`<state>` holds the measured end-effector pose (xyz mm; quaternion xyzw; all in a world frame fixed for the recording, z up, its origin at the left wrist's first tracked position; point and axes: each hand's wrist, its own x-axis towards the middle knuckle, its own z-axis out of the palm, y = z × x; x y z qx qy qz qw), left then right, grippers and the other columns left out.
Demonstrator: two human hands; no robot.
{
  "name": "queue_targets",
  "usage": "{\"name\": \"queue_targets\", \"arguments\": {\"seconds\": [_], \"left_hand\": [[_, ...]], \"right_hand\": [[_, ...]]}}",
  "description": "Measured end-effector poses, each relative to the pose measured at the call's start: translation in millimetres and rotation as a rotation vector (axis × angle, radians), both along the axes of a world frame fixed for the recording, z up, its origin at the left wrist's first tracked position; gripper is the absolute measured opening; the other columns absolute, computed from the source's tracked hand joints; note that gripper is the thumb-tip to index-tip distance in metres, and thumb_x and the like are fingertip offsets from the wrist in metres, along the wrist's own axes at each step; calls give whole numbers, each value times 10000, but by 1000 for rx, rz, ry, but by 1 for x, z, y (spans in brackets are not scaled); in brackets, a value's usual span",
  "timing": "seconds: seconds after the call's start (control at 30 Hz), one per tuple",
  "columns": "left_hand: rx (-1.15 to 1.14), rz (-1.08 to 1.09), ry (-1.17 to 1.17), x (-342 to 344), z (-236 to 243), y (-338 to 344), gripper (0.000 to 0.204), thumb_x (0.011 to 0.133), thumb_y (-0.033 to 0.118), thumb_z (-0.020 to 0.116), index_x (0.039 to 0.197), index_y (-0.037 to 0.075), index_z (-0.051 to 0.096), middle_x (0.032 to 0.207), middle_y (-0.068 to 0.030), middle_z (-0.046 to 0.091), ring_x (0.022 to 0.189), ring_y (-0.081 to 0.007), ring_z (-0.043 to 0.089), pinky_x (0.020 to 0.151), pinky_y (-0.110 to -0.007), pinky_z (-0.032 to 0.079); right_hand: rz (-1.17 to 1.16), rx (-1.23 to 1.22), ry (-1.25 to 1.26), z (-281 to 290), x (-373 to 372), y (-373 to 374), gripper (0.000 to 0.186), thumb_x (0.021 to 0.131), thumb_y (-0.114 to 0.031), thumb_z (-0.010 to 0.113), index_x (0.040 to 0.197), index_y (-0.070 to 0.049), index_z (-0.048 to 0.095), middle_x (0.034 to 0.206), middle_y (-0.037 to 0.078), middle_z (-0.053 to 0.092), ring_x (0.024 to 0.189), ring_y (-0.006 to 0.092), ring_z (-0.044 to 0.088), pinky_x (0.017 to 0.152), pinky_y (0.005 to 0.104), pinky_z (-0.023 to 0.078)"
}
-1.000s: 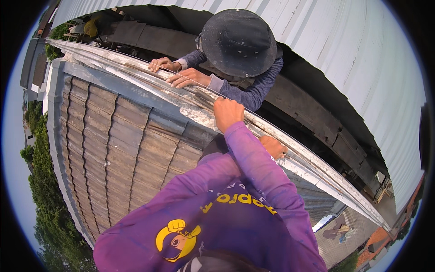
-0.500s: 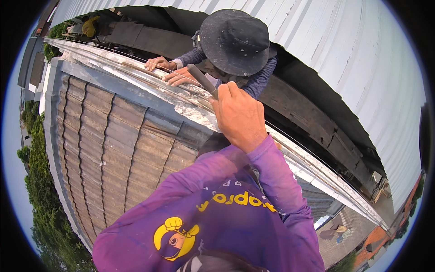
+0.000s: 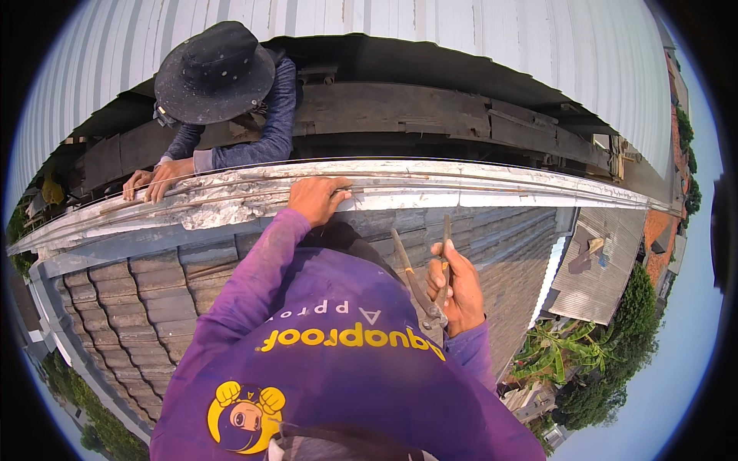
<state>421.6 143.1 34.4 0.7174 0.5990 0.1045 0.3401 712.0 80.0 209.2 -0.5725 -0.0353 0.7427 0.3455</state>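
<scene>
On top of a rough white wall (image 3: 530, 178), my left hand (image 3: 315, 201) is closed around thin steel rods (image 3: 400, 185) that run along it. In front of my chest, on the right, my right hand (image 3: 461, 288) grips metal pincers (image 3: 413, 269). Their two long handles point up and stand apart, one within my fingers, and the jaws are down by my palm. A co-worker in a dark brimmed hat (image 3: 219, 73) leans over the wall at the left, both hands (image 3: 159, 179) resting on its top near the rods.
A taut thin line follows the wall's far edge. Below the wall on my side slopes a tiled roof (image 3: 146, 300). Beyond it hangs a corrugated metal roof (image 3: 461, 31) over dark beams (image 3: 392, 107). A lower roof (image 3: 596, 265) and trees (image 3: 615, 369) lie off to the right.
The view has swung right, putting the co-worker further left. My right hand, raised before with a dark-handled tool, is now low with the pincers. My left hand has come into view on the rods.
</scene>
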Motion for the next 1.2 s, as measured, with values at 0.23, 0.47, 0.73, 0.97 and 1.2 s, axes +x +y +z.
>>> {"name": "queue_targets", "arguments": {"seconds": [0.23,0.47,0.73,0.97,1.2], "left_hand": [[33,-13,1,-2,-4,2,340,1009,445,667,1235,215,776,1027,-156,786,992,-399,732,877,-516,548],[-54,14,88,5,11,7,361,993,439,690,1231,184,785,1129,-143,787,1048,-397,722,917,-496,543],[-68,3,101,4,11,5,387,1003,450,670,1239,164,780,1178,-154,778,1094,-397,713,936,-489,541],[-35,-19,64,1,8,6,398,1006,461,662,1248,165,775,1183,-152,778,1100,-392,714,939,-493,541],[-120,-15,82,2,12,8,404,1021,478,644,1285,195,759,1211,-151,769,1113,-395,710,951,-505,537]], "right_hand": [[235,-212,155,-56,-25,-52,324,1134,-292,530,1008,-4,606,601,45,557,376,100,420,340,250,360],[969,573,-978,-78,-43,-68,332,1071,-298,579,1114,19,666,797,169,711,755,336,709,751,474,576],[1320,762,-540,-67,1,-51,285,1017,-129,576,1245,-163,744,1091,170,659,1115,380,664,980,481,526],[1469,887,-572,-49,14,-27,289,946,-45,628,1178,-138,772,1291,167,610,1199,366,641,1026,462,522],[1210,935,-372,-88,41,-40,278,930,-120,747,1205,-76,746,1233,130,753,1184,353,710,1025,425,561]]}}
